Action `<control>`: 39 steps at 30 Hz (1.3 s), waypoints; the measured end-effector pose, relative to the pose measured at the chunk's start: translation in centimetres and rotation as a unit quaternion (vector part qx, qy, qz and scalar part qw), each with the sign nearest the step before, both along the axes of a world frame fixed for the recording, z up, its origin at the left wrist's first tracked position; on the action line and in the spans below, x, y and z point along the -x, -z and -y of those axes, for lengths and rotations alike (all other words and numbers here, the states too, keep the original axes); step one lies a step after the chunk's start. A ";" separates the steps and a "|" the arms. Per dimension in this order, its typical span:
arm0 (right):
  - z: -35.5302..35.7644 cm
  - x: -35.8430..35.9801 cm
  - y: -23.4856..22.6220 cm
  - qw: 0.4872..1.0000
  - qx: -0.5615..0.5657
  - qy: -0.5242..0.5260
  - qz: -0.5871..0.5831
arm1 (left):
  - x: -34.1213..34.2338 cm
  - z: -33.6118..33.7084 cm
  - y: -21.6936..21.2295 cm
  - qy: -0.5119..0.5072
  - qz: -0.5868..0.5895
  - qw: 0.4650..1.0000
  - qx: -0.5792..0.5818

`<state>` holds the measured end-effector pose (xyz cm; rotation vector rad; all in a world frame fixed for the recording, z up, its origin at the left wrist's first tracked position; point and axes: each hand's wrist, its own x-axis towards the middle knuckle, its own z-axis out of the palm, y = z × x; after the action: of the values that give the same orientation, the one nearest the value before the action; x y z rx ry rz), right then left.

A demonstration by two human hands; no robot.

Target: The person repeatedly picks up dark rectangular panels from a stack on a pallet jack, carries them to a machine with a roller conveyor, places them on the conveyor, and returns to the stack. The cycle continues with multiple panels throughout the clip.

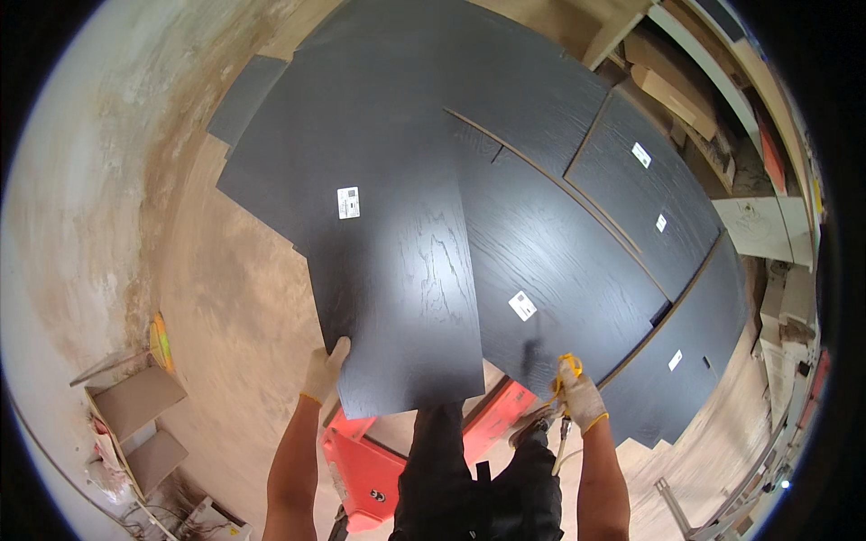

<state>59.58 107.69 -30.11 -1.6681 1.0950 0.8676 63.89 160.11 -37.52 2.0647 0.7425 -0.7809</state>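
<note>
Workshop floor (225,298) is bare, dusty concrete, with a pale stained wall (81,180) curving along the left side. Stacked on a red cart (379,469) lies a pile of black wood-grain panels (577,270), overlapping at differing angles; several carry a small white label (522,305).

Top panel (397,270): long, narrow, black, with its own white label near the middle. It lies across the pile, with its near end projecting toward the person.

Left hand (323,371): gloved in light fabric, fingers closed over the near left corner of the top panel, gripping its edge.

Right hand (580,397): gloved likewise, closed around a yellow-handled tool (565,379) just beside the near edge of the lower panels. The tool tip is too small to identify. A thin hose or cord (561,446) hangs from the tool.

Both bare forearms enter from the lower edge, either side of the person's dark trousers (469,478).

Surroundings: cardboard pieces (135,406) rest on the floor at lower left. Shelving (722,108) holding boards and boxes stands at upper right, well apart from the hands
</note>
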 end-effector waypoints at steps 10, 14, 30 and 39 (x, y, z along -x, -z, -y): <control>-5.7 -9.0 0.7 0.989 0.023 0.028 0.144 | 3.8 9.5 -8.2 -0.102 0.032 0.989 0.105; -4.7 -10.7 -4.4 0.974 0.098 -0.017 0.204 | 5.0 14.6 -9.3 -0.156 0.089 0.980 0.080; 19.1 25.0 -9.4 0.868 0.286 0.273 0.302 | 17.6 41.2 -19.3 0.232 0.143 0.957 0.101; 27.5 36.9 1.0 0.837 0.336 0.384 0.197 | 15.2 55.6 -8.4 0.501 -0.003 0.863 0.056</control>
<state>22.68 80.14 -31.09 -1.5885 1.6854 -0.4231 48.67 104.54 -29.11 2.2734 -0.4715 -1.3265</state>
